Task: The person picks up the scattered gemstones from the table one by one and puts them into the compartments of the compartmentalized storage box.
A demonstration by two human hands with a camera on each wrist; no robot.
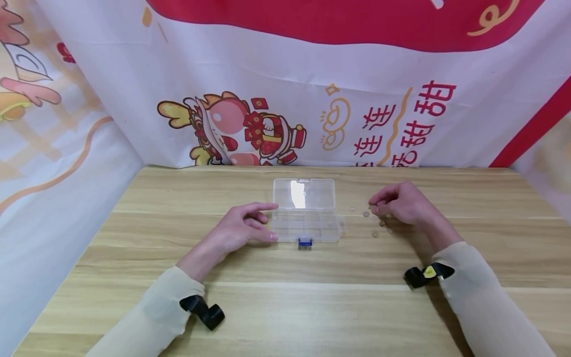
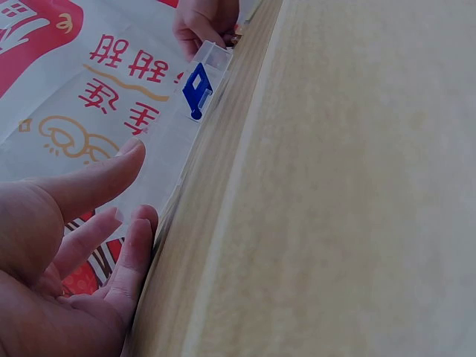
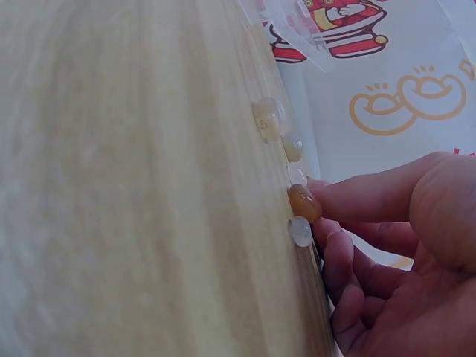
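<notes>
A white cloth backdrop [image 1: 267, 64] printed in red and gold stands behind the wood-grain table [image 1: 267, 307] where you are working. The small glossy stones [image 1: 382, 223] lie scattered on the right part of the tabletop, under and just beside your right hand [image 1: 403, 202], most of them on the near side of its fingertips. Your thumb and forefinger there are drawn nearly together; in the right wrist view an amber stone [image 3: 304, 203] sits right at their tips, but you cannot tell whether they have hold of it. Left of the stones, a little apart, is the clear compartment box [image 1: 312, 223], its lid [image 1: 316, 193] laid back on the far side and a blue catch [image 1: 305, 242] at its near edge. Your left hand [image 1: 232, 228] has thumb and forefinger spread wide at the box's left edge. Black wrist mounts [image 1: 202, 310] sit on both your pale sleeves [image 1: 151, 312].
</notes>
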